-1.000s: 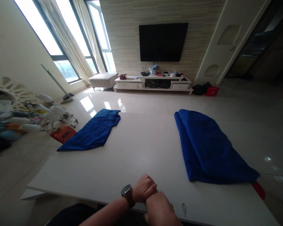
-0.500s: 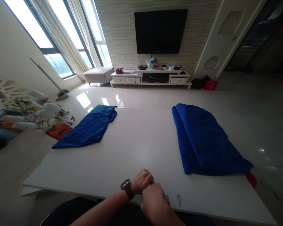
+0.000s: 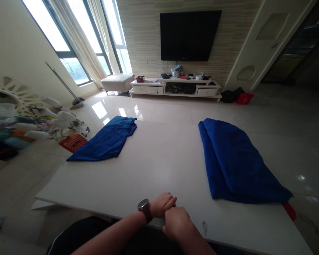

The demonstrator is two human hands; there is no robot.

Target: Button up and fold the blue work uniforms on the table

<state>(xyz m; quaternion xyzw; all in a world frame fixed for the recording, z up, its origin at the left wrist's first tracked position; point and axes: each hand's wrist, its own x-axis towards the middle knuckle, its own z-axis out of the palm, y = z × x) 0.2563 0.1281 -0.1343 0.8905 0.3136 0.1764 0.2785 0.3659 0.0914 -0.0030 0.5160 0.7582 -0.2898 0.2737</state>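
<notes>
My left hand (image 3: 162, 204), with a watch (image 3: 144, 209) on its wrist, is at the near edge of the white table (image 3: 159, 170). Its fingers are closed and meet my right hand (image 3: 176, 221), which is curled into a closed shape beside it. Whatever either hand may hold is hidden. A folded dark blue cloth (image 3: 107, 140) lies on the far left of the table. Another, larger blue cloth (image 3: 239, 163) lies folded in layers on the right side. A small pale mark or object (image 3: 205, 227) is on the table right of my right hand.
Something red (image 3: 289, 211) shows under the right cloth's near corner. Left of the table are thread cones (image 3: 37, 135) and a red-orange bag (image 3: 73, 141). A low white cabinet (image 3: 149, 89) stands below a television (image 3: 190, 35) at the far wall.
The view has shifted a little, so the table and cloths appear further right. My hands remain together at the near edge, with only a slight change in pose.
</notes>
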